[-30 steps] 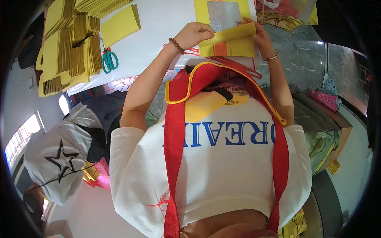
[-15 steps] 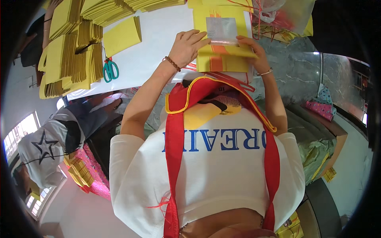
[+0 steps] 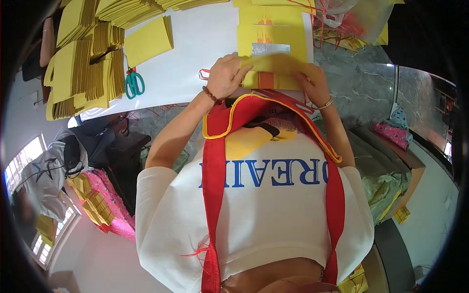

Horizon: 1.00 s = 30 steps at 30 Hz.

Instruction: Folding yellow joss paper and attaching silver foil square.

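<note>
A yellow paper sheet with a curled, motion-blurred edge spans the space between my hands near the table's front edge. At its left end, my left hand is closed with thumb and fingers together on the paper. On the other end, my right hand grips the right edge, its fingertips partly hidden by the sheet. Just beyond the sheet, a silver foil patch shows on yellow paper, with orange marks above it. An orange-red band lies under the lifted sheet, close to me.
Stacks of folded yellow paper fill the table's left side, beside teal-handled scissors. One smaller yellow stack lies on the white tabletop. A clear plastic bag and red strings are at far right. Another person is at left.
Both hands have come closer to me with the sheet's edge. More yellow paper with orange marks shows beyond, and the foil patch is partly covered. The person at left has shifted.
</note>
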### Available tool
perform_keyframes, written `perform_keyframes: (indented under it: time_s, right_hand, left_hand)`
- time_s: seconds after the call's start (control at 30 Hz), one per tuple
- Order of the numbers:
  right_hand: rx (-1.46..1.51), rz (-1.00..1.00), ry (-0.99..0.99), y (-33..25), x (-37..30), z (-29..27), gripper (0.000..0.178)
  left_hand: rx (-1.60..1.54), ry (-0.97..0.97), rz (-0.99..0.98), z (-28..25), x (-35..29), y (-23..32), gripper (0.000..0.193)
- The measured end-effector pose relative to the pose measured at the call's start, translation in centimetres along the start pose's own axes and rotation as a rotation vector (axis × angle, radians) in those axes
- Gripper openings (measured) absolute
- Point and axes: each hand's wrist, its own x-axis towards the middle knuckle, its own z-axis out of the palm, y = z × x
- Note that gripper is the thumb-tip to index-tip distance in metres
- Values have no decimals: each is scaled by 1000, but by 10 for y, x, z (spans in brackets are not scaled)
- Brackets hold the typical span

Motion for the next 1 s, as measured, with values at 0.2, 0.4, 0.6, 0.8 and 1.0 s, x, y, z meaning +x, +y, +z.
perform_keyframes:
  time_s: [0.2, 0.4, 0.6, 0.8, 1.0]
  right_hand:
    - [345, 208, 349, -15, 24, 16, 34]
    - [250, 330, 361, -32, 34, 8, 38]
    - [270, 307, 410, -5, 37, 24, 36]
    - [195, 274, 452, -9, 42, 26, 37]
    - [197, 370, 430, -12, 41, 28, 37]
  left_hand:
    - [-379, 33, -434, 16, 16, -8, 27]
    - [-577, 213, -468, 39, 21, -28, 30]
    - [-638, 146, -563, 31, 29, -23, 59]
    - [-592, 79, -616, 11, 34, -15, 63]
    - [241, 350, -176, 0, 45, 15, 62]
